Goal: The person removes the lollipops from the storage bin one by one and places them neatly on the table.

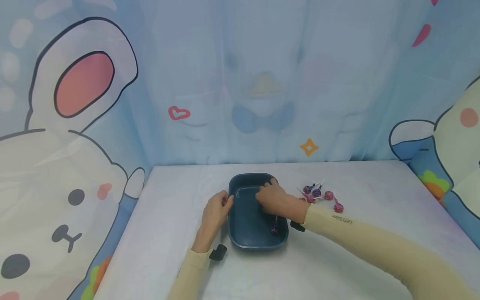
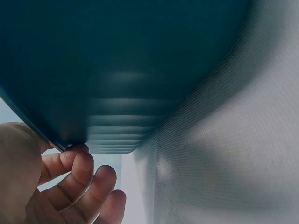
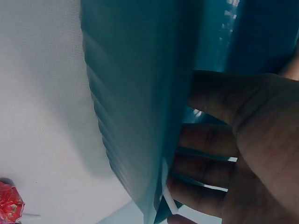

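A dark teal plastic bin (image 1: 245, 246), rectangular with rounded corners, sits upright on the table. At its left side my left hand (image 1: 216, 209) pinches the rim, and in the left wrist view its fingertips (image 2: 80, 161) lie against the outer wall. My right hand (image 1: 273, 196) reaches over the right rim into the bin, fingers curled. A white lollipop stick (image 3: 169, 200) shows at those fingers in the right wrist view; its candy end is hidden. One dark purple wrapped lollipop (image 1: 274, 230) lies inside the bin, below the right hand.
Several wrapped lollipops (image 1: 316, 193), purple and pink-red, lie in a loose group on the white table (image 1: 375, 196) right of the bin, partly behind the right forearm. A blue cartoon-printed curtain (image 1: 262, 54) hangs behind the table.
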Demonstrator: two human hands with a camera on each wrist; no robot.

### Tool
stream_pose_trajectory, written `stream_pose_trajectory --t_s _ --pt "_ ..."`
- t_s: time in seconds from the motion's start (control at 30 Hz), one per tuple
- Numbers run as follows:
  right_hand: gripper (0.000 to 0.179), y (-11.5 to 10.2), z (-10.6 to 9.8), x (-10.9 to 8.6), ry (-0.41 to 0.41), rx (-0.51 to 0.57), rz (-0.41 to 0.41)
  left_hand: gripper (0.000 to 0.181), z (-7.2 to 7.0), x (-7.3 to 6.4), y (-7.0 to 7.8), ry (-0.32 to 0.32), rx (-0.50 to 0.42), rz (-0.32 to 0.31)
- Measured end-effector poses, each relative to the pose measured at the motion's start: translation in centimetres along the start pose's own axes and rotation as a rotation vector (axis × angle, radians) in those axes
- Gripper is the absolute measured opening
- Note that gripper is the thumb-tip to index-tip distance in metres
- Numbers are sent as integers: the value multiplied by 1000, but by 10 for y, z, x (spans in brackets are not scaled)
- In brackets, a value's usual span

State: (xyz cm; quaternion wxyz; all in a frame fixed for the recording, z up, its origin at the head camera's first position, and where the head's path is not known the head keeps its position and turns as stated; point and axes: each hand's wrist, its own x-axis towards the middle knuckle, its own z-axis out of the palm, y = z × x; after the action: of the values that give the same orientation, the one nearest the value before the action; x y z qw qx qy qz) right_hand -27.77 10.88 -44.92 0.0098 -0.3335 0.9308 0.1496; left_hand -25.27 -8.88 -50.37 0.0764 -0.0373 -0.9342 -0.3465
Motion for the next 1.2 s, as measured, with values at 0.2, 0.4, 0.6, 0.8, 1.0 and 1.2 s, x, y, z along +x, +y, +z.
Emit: stream_pose_trajectory --t_s 0.2,0.4,0.6,0.8,1.0,1.2 --pt "21 -3 4 -1 -10 -19 8 27 2 0 0 -3 -7 3" --pt "17 -2 10 -2 -19 -4 15 27 2 0 1 -3 -6 2" --pt "14 -3 11 -1 22 -4 -7 28 1 -1 2 0 -1 3" --pt "14 -4 6 3 36 70 -5 29 -1 -1 2 -1 3 2" --pt "17 -4 -7 4 38 138 19 28 -2 -1 2 -13 -18 -12" --pt "25 -2 -16 0 9 157 31 27 -2 0 1 -8 -15 -13"
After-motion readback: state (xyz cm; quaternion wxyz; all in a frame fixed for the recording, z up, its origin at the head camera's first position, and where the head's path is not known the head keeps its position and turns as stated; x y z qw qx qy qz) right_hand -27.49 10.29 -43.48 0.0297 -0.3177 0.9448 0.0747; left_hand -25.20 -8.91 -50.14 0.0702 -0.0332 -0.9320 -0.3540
